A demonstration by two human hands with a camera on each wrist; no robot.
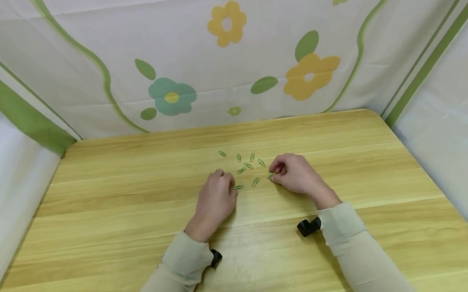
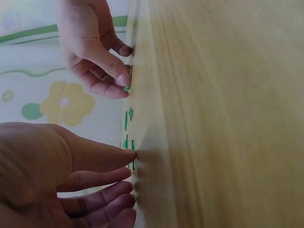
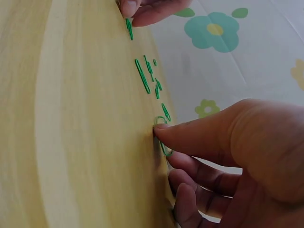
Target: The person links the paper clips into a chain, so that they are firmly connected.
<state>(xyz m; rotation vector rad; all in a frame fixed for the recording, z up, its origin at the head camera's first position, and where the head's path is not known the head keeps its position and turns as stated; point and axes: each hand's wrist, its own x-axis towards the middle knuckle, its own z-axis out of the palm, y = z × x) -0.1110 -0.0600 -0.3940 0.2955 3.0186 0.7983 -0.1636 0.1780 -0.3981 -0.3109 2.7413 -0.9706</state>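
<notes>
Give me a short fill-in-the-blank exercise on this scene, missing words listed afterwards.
The paper clips scattered on the table are ____ in colour.
In the head view, the paper clip pinched by the right hand lies to the ____ of the others.
The cloth behind the table shows leaves and petalled ____.
Missing words: green; right; flowers.

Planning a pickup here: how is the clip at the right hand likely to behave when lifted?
The clip looks like thin bent wire, so it's probably light and fairly stiff. Its flat loop shape makes rolling unlikely. Being so slim between the fingertips, it may slip or twist.
</notes>
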